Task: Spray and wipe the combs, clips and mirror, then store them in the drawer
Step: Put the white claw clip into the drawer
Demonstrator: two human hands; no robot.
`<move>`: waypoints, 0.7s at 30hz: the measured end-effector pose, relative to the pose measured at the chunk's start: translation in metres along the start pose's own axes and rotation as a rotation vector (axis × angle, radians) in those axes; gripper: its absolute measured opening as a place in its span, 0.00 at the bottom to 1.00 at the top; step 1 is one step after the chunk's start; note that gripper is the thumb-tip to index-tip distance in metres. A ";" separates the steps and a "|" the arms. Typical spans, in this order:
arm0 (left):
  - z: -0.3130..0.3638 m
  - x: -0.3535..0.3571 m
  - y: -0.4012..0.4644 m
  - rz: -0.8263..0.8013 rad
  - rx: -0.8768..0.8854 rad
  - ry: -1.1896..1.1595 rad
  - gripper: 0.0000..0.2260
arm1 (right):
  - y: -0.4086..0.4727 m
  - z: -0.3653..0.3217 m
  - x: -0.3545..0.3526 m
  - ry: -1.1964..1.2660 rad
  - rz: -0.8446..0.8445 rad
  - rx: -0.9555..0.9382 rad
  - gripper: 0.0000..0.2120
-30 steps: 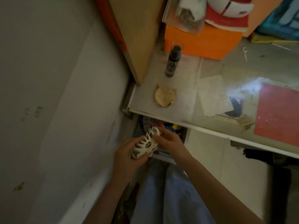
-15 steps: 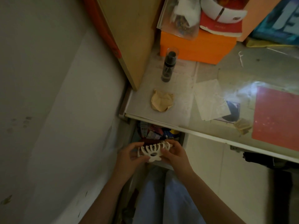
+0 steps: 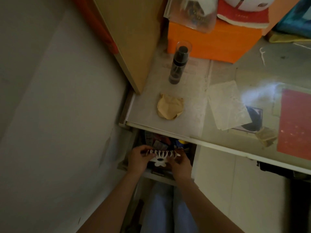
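A white claw hair clip (image 3: pixel 160 156) lies level over the open drawer (image 3: pixel 193 157), teeth pointing away from me. My left hand (image 3: pixel 138 158) pinches its left end and my right hand (image 3: pixel 180 163) holds its right end. The drawer under the desk holds several dark and coloured items, mostly hidden by my hands. On the desk top stand a dark spray bottle (image 3: pixel 178 66) with a clear cap and a crumpled yellow cloth (image 3: pixel 169 106) in front of it. No comb or mirror shows.
A wooden cabinet side (image 3: pixel 133 39) stands left of the desk (image 3: pixel 185 121), with the wall (image 3: pixel 55 98) further left. An orange box (image 3: pixel 215 41), papers (image 3: pixel 227 105) and a red sheet (image 3: pixel 296 125) lie on the desk. My legs in light trousers (image 3: pixel 166 209) are below the drawer.
The clip has turned from tilted in my left hand to level between both hands, and it has moved over the drawer.
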State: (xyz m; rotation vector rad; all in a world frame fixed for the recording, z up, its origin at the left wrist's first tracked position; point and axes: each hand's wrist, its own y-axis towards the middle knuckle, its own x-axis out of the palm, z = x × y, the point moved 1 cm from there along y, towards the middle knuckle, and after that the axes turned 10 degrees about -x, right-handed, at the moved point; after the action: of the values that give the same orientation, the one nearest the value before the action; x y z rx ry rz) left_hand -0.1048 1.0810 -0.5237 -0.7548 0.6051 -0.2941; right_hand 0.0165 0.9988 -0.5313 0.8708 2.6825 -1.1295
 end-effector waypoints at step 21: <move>-0.011 0.007 0.004 -0.001 0.174 0.422 0.17 | 0.007 0.005 0.002 -0.328 -0.076 -0.135 0.15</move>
State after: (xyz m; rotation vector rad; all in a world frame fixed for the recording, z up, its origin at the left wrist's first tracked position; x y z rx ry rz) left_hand -0.1062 1.0745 -0.5358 -0.5262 0.9633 -0.5067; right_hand 0.0184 1.0001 -0.5399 0.5150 2.5004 -0.9914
